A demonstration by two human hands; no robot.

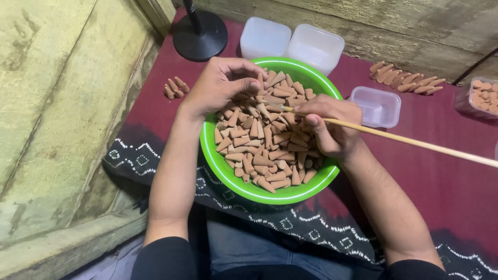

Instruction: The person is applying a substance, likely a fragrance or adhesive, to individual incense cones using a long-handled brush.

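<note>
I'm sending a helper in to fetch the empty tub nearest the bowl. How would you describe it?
Find the green bowl of brown cones on the maroon cloth. Just beyond its right rim, past the right hand, sits a small clear plastic tub. Unlike the two tubs behind, it stands alone.

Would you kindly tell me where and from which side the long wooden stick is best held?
Probably near its working tip, where the right hand pinches it now, coming from above. The wooden stick is thin and long, trailing off to the right, so a grip close to the green bowl should steady the tip.
</note>
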